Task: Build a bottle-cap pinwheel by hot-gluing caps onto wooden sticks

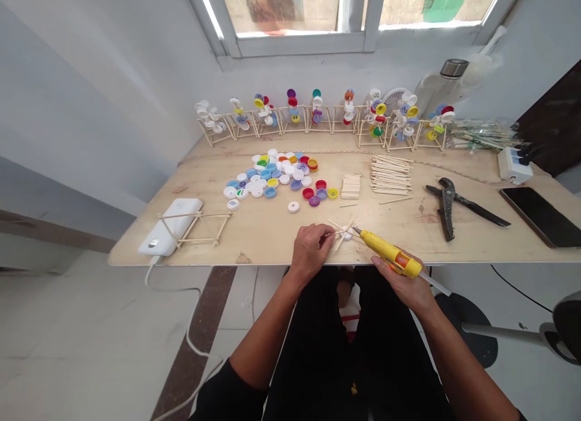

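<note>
My right hand [405, 282] is wrapped round a yellow glue gun [390, 253], a glue stick poking out of its back end. Its nozzle points left, at or close to crossed wooden sticks [340, 238] over a white bottle cap [347, 234] near the table's front edge. With fingertips pinched, my left hand [313, 245] grips one of these sticks from the left side. Whether the nozzle touches the sticks is too small to tell. Beyond my hands lie a short stack of cut sticks [350, 187] and a loose white cap [293, 207].
Colourful bottle caps [267, 176] spread over the table's middle. Stick frames bearing caps [316, 115] line the wall. To the right are longer sticks [390, 174], pliers [448, 206] and a phone [544, 215]. A stick frame [200, 241] leans on a white power bank [170, 227] at left.
</note>
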A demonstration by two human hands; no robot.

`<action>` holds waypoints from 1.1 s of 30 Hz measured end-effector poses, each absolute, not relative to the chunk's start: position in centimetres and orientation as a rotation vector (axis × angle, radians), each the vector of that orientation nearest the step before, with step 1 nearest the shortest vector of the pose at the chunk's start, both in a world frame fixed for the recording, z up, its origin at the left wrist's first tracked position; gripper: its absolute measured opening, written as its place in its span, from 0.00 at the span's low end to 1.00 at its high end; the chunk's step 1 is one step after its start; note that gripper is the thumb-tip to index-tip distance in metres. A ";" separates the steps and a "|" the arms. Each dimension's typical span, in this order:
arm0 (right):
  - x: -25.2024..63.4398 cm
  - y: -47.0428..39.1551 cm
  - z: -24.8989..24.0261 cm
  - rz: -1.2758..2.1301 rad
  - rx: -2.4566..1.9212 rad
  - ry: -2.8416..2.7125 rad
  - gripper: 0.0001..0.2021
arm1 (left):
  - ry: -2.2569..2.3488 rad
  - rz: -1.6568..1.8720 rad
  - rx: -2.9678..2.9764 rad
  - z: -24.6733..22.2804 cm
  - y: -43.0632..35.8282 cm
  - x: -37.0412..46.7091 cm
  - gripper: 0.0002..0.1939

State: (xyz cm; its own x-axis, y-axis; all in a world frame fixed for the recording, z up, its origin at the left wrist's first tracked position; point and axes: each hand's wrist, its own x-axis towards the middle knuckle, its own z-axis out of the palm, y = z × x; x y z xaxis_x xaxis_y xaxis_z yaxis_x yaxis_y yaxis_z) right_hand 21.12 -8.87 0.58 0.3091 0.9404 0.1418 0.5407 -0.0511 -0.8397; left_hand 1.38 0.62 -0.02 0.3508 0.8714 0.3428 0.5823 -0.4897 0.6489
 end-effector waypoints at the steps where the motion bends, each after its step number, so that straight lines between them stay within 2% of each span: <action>1: 21.1 -8.9 0.6 0.584 -1.712 -1.353 0.13 | 1.275 0.935 2.203 0.0 0.6 1.4 0.04; 33: 21.1 -8.9 0.8 0.671 -1.697 -1.374 0.14 | 1.250 0.881 2.303 0.1 0.6 1.4 0.07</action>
